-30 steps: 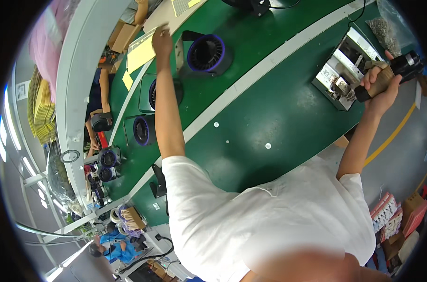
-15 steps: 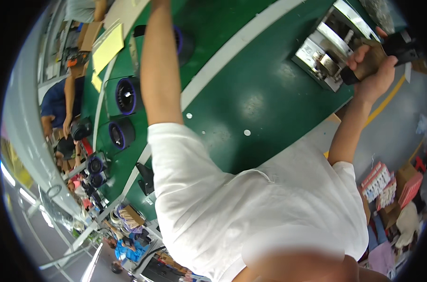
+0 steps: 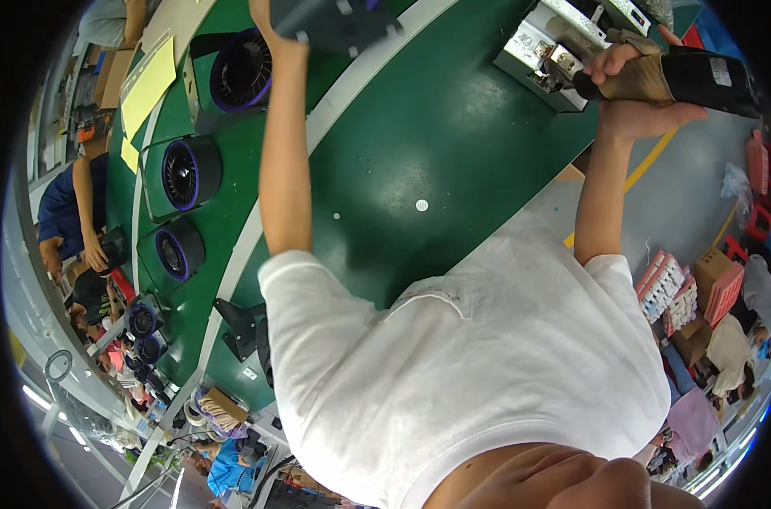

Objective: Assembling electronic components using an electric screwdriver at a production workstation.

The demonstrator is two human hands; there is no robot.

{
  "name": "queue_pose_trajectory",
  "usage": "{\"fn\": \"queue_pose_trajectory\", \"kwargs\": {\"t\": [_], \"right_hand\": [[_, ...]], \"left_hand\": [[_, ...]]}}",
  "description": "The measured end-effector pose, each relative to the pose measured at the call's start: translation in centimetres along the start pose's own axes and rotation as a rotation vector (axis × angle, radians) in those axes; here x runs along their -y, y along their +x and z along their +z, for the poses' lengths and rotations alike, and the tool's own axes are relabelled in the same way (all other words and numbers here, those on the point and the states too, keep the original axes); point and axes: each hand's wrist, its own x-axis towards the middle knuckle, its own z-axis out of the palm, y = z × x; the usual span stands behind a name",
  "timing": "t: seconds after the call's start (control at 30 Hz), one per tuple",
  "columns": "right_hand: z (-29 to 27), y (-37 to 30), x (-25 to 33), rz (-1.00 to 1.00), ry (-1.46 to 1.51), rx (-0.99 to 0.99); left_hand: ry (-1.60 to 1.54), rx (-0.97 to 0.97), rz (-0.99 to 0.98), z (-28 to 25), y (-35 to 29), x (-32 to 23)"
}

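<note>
- Green, glossy work surface (image 3: pixel 385 153) is stretching across the scene, a curved pale strip (image 3: pixel 360 76) dividing it.
- White metal open-topped box (image 3: pixel 529 38) is standing at the far right.
- Black, drum-shaped units with purple rims (image 3: pixel 182 174) are sitting left of the strip.
- Dark-grey, flat-sided part (image 3: pixel 339 30), blurred, is now showing at the far middle; a second ago the left hand (image 3: pixel 275 34) was reaching with no part visible in it.
- Left fingers are apparently gripping that part, though I cannot tell how widely, their tips being hidden.
- Right hand (image 3: pixel 636 119) is still holding a black, tan-bodied cylindrical tool (image 3: pixel 682 81), fingers curling around it beside the box.
- Both hands are therefore now carrying something, the work seemingly passing from reaching to handling.
</note>
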Motion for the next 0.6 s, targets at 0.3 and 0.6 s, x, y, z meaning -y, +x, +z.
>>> {"fn": "queue_pose_trajectory", "kwargs": {"t": [0.3, 0.6], "right_hand": [[-0.5, -0.5, -5.4, -0.225, 0.093, 0.025], [7.4, -0.8, 0.2, 0.098, 0.219, -0.099]], "left_hand": [[-0.093, 0.234, 0.07, 2.2, -13.3, -10.9], [-0.272, 0.248, 0.004, 3.9, -14.3, -12.0]]}}
